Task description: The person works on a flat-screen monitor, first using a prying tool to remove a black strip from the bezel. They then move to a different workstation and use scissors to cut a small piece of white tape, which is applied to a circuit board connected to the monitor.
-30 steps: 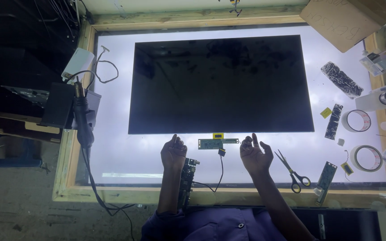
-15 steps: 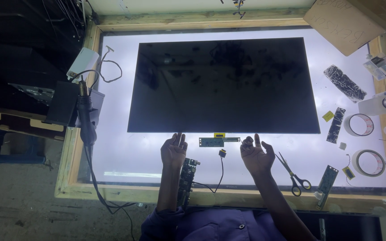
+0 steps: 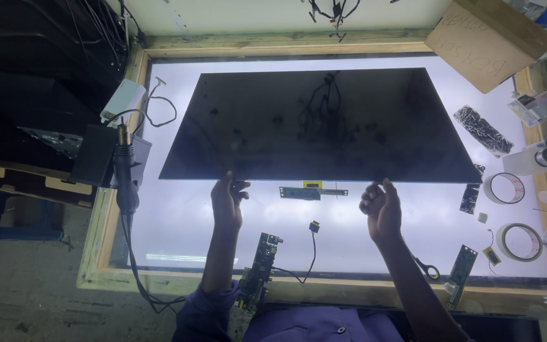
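A large dark rectangular display panel (image 3: 318, 123) lies over a lit white light table (image 3: 178, 221). My left hand (image 3: 228, 204) grips the panel's near edge left of centre. My right hand (image 3: 381, 208) grips the same edge further right. The near edge looks raised off the table. Just below that edge, between my hands, a narrow green strip board (image 3: 311, 192) lies on the lit surface. A green circuit board (image 3: 261, 266) with a thin black cable (image 3: 313, 237) sits by my left forearm.
A hot-air gun (image 3: 125, 171) and a white box (image 3: 123, 100) lie at the left rim. Scissors (image 3: 425, 267), a small green board (image 3: 462, 266), two tape rolls (image 3: 508, 188) and bottles stand at the right. A cardboard piece (image 3: 489, 41) leans at the back right.
Both hands moved forward from the table surface to the panel's near edge and closed on it. The panel's near edge has come up toward me.
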